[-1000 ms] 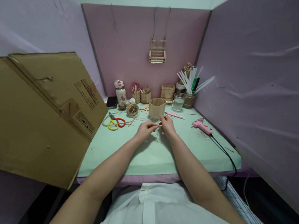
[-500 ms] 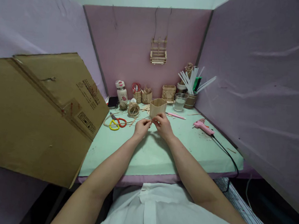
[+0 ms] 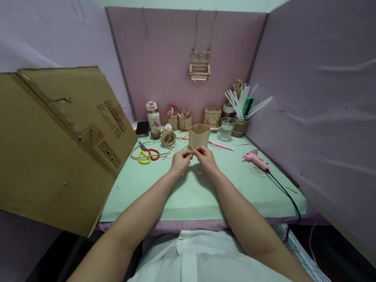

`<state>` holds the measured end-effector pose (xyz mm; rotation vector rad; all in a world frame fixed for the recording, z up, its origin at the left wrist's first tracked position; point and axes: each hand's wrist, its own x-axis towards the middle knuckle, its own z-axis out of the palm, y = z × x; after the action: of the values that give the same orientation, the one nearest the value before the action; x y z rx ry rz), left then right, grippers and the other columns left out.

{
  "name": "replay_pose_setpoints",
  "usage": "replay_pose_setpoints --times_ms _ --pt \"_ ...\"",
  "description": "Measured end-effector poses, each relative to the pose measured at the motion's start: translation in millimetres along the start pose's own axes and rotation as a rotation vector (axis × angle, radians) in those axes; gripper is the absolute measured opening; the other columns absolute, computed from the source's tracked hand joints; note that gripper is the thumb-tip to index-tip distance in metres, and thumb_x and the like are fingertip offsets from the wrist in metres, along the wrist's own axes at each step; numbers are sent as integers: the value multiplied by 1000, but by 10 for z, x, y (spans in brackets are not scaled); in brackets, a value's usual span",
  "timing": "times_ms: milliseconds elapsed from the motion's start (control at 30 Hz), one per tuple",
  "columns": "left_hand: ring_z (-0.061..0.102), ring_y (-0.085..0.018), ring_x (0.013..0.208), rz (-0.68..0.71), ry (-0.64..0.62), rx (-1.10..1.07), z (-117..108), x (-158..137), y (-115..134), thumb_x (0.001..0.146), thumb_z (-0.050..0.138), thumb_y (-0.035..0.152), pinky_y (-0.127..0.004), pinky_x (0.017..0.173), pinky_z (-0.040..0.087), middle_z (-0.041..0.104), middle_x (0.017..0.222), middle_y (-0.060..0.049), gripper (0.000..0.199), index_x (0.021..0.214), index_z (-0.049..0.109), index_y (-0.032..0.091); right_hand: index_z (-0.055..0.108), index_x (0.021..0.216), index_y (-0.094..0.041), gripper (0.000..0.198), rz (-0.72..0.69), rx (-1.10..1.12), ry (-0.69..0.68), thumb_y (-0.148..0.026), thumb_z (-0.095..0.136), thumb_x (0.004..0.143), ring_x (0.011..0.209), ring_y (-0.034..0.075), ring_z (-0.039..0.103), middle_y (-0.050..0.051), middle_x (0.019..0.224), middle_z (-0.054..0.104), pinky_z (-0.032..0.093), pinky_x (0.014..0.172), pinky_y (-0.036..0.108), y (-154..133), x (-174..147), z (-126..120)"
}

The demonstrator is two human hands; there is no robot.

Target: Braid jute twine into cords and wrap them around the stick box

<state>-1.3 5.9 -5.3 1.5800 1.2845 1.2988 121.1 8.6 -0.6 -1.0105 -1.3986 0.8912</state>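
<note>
My left hand (image 3: pixel 181 160) and my right hand (image 3: pixel 205 158) meet fingertip to fingertip over the table, both closed in a pinch. A thin strand of twine (image 3: pixel 185 148) shows at the fingertips; how its ends run between them is too small to make out. Just behind the fingers stands a pale wooden-stick cup (image 3: pixel 198 138) with a wavy rim, its lower front partly hidden by my hands. To the left lie a ball of twine (image 3: pixel 168 138) and scissors (image 3: pixel 148 154) with one yellow and one red handle.
A pink glue gun (image 3: pixel 256 161) with a black cord lies at the right. Along the back stand a clear cup of water (image 3: pixel 226 129), a holder with white glue sticks (image 3: pixel 240 126), a bottle (image 3: pixel 152 116) and stick-filled cups. A large cardboard sheet (image 3: pixel 54 146) leans at the left.
My right hand's fingers have lowered slightly and drawn together beside my left fingertips. The left hand has shifted a little to the right. The wooden-stick cup stays in place.
</note>
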Motion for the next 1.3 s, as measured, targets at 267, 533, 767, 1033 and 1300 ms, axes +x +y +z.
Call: replay_pose_setpoints --times_ms 267,533,767,1033,1300 --pt "53 -14 68 122 -26 114 -9 -51 8 70 56 21 -26 66 41 64 71 -3 15 74 70 16 56 72 -18 28 280 186 -64 -42 67 61 59 10 46 -1 66 56 32 51 21 -38 -41 -48" --pt "54 -14 67 108 -34 89 -11 -67 17 72 56 26 -26 66 41 64 70 -3 17 75 69 15 58 70 -19 19 322 187 -71 -36 63 63 61 11 46 0 66 55 32 49 21 -61 -35 -45" --pt "51 -12 57 -13 -3 -45 2 -56 38 69 59 34 -24 58 40 58 61 0 20 74 64 15 58 67 -18 19 232 102 10 -35 61 63 58 10 44 -2 60 52 32 50 22 -71 -26 -26" --pt "46 -9 55 -55 68 -170 3 -26 20 64 64 36 -23 56 37 54 57 2 22 70 61 15 61 71 -17 30 184 67 -14 -45 64 64 60 11 45 -1 60 52 34 50 21 -82 -49 -14" --pt "39 -6 49 -166 89 -332 -5 0 -4 60 68 35 -21 48 29 50 56 5 24 72 61 16 62 71 -18 25 229 120 3 -42 62 64 60 12 47 0 63 54 34 52 23 -88 -49 -1"
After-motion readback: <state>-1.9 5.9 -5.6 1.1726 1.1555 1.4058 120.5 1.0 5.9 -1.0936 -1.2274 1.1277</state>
